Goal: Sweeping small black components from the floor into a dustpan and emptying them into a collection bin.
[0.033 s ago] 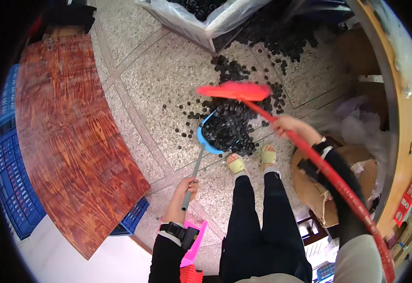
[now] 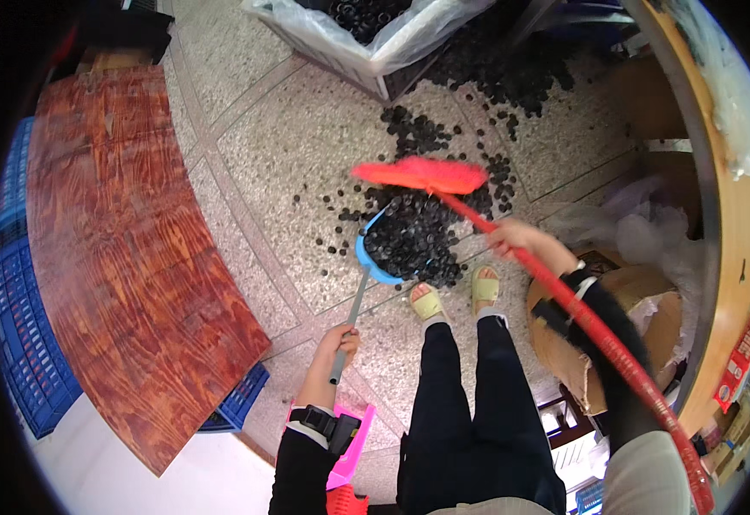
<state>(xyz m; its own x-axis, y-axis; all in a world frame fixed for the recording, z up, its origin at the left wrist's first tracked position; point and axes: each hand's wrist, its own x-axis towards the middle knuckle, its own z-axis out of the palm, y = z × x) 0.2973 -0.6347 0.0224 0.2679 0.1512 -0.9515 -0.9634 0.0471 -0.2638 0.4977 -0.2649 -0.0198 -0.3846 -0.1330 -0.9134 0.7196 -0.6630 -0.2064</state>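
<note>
My left hand (image 2: 338, 342) is closed round the grey handle of a blue dustpan (image 2: 381, 273), which rests on the speckled floor in front of my feet. Small black round pieces (image 2: 418, 232) are heaped in the pan and spill over its right side, hiding much of it. With my right hand (image 2: 516, 238) I grip the long red handle of a broom (image 2: 426, 174). Its red bristle head lies across the far edge of the heap, slightly smeared by motion. More loose black pieces are scattered around the pan and beyond the broom.
A lined crate (image 2: 375, 60) of black pieces stands at the far side, with a dark pile (image 2: 512, 77) beside it. At left is a reddish wooden board (image 2: 134, 257) over blue crates (image 2: 36, 335). A torn cardboard box (image 2: 594, 343) sits right of my feet, near a wooden table (image 2: 740, 249).
The broom head has shifted slightly nearer to the dustpan and a little left, my right hand moving with it. My left hand and the pan stay nearly where they were.
</note>
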